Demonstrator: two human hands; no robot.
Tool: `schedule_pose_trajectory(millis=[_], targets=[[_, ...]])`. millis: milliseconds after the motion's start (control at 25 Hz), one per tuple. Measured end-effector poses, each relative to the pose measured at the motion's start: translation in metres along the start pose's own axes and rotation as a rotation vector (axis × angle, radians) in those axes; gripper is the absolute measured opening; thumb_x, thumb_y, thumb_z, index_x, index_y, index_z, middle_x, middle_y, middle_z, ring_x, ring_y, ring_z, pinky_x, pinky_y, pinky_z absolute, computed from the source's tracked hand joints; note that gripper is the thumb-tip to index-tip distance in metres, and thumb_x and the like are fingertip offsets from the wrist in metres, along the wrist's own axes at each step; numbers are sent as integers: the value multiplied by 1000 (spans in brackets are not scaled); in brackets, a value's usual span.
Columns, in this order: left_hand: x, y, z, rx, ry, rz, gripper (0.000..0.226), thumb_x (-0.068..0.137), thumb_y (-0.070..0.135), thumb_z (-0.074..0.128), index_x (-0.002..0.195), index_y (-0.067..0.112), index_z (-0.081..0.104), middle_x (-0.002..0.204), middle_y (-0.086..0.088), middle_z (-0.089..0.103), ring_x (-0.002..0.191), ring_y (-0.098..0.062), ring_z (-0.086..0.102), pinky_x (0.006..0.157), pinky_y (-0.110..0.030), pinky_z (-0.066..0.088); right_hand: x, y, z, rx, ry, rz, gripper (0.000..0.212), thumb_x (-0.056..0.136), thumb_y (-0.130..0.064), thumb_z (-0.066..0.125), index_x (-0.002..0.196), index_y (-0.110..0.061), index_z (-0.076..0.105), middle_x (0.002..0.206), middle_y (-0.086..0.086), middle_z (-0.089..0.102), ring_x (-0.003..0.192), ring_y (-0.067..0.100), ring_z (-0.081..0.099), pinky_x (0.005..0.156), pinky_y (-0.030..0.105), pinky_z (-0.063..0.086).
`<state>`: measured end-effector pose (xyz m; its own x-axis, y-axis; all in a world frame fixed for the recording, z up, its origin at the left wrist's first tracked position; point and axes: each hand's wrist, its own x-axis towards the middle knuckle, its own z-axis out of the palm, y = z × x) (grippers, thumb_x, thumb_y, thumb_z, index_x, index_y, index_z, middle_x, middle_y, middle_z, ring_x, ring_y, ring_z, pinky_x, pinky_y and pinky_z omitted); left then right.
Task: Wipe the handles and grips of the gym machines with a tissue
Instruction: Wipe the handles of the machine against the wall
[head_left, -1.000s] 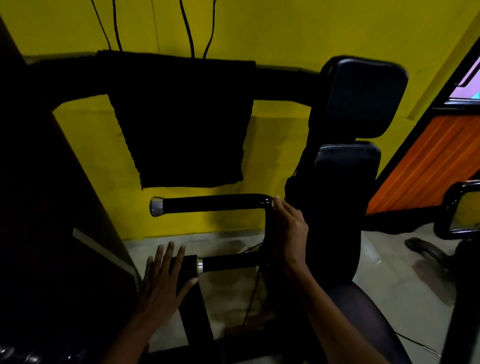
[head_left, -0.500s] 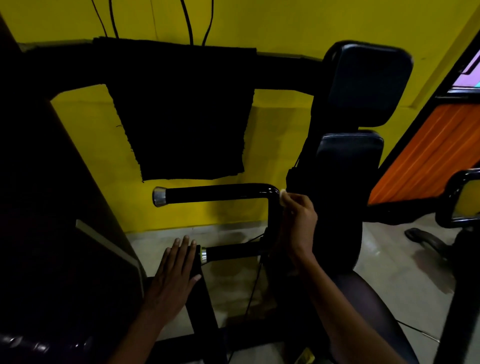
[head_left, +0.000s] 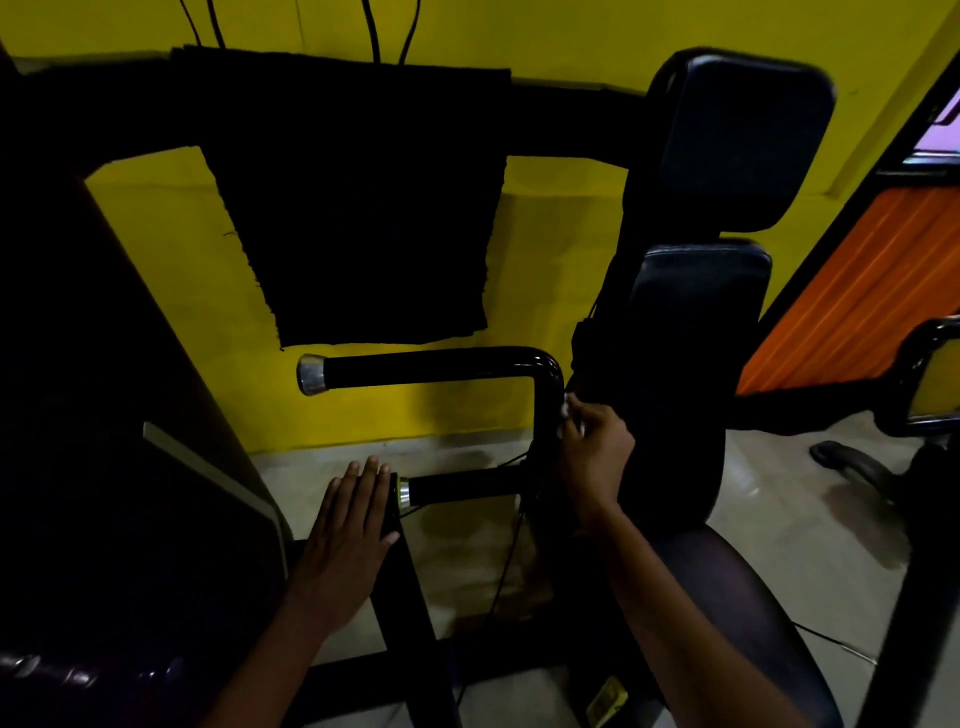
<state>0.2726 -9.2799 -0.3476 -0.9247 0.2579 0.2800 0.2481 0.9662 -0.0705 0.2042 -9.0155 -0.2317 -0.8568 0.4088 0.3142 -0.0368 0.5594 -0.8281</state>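
Fingers of the left hand lie straight and flat on a dark frame post, just left of the lower grip. To the right, the right hand pinches a tissue against the handle's upright tube. The scrap looks small; it could slip, or skip the upper grip.

Two hands – two handles – two pads.
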Motion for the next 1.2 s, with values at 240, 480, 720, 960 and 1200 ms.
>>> schedule_pose_trajectory(millis=[240, 480, 720, 960, 1200], targets=[[0, 3, -1, -7, 13, -13, 64, 102, 41, 5, 148, -2, 17, 154, -23, 24, 141, -40, 26, 115, -50, 18, -19, 13, -5, 21, -38, -68, 25, 88, -7, 63, 113, -5, 67, 101, 7, 64, 84, 12, 59, 71, 10, 45], [0, 4, -5, -10, 5, -14, 66, 101, 43, 4, 148, -2, 19, 152, -24, 28, 139, -41, 30, 115, -50, 18, -5, 8, -1, 147, 14, 172, 26, 89, -13, 62, 115, -10, 67, 101, -4, 64, 88, 7, 60, 78, 16, 50], [0, 4, -2, -47, 24, -17, 65, 101, 43, 1, 150, 1, 8, 152, -24, 28, 138, -42, 31, 114, -51, 20, -41, 41, 6, 88, -60, 381, 26, 88, -17, 65, 111, -5, 68, 105, 8, 69, 91, 17, 66, 82, 28, 54], [2, 4, -5, -30, 9, -20, 65, 101, 43, 2, 149, -1, 13, 151, -24, 31, 136, -42, 33, 117, -48, 13, 17, -6, 2, 197, 60, 447, 24, 88, -18, 66, 108, -6, 68, 98, 11, 70, 84, 16, 67, 78, 28, 56], [0, 4, -2, -64, 38, -16, 64, 101, 42, 5, 150, 2, 9, 152, -23, 30, 138, -41, 33, 115, -50, 18, 28, -44, 11, -50, 14, -458, 19, 82, -3, 68, 101, -3, 70, 96, 12, 65, 83, 19, 61, 70, 29, 52]])
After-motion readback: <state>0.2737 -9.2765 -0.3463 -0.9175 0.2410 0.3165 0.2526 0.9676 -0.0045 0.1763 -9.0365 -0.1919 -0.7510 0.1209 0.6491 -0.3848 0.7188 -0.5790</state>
